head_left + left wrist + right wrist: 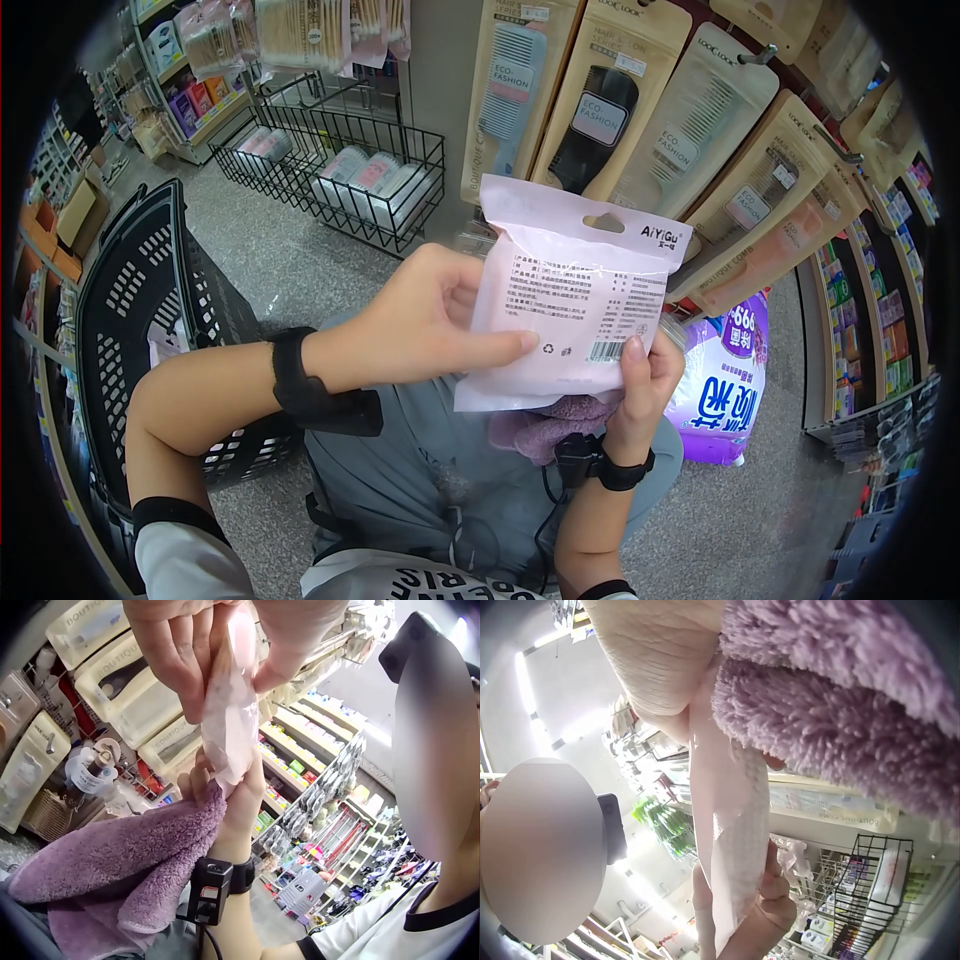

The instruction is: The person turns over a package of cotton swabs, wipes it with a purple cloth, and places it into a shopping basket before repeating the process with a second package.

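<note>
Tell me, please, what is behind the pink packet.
Behind the packet are a purple cloth, partly visible, and fingers of the left hand; farther back hang comb packs. Anything fully covered cannot be told.

A white short-sleeved shirt (185, 562), with black cuffs (178, 512), black collar (448, 906) and, at six o'clock, dark lettering (455, 588). Grey-blue trousers (395, 455). Black wristbands: left (290, 368) at eight o'clock; right (628, 473) at five, with boxy camera (574, 460) and black cable (542, 530).
</note>
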`<action>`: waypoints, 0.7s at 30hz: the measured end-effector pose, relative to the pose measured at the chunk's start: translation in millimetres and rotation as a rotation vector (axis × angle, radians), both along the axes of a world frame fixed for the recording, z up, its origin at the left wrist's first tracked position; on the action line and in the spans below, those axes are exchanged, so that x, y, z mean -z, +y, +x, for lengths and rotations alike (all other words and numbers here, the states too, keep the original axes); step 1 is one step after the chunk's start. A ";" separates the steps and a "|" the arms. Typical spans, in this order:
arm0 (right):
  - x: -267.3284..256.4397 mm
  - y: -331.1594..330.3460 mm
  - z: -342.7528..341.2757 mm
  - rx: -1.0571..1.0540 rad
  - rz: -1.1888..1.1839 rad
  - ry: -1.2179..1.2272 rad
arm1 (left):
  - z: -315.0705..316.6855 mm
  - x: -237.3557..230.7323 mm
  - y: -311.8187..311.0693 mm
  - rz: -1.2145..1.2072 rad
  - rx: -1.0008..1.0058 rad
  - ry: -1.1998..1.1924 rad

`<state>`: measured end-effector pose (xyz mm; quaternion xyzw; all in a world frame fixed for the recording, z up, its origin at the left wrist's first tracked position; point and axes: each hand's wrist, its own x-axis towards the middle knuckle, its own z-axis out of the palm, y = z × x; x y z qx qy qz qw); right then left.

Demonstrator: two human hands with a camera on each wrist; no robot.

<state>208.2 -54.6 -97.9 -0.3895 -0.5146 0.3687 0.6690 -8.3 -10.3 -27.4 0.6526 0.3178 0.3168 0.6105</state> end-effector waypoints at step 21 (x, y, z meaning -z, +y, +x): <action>2.8 -2.4 -0.7 0.022 0.019 -0.007 | 0.0 -8.0 -2.0 0.003 -0.008 0.058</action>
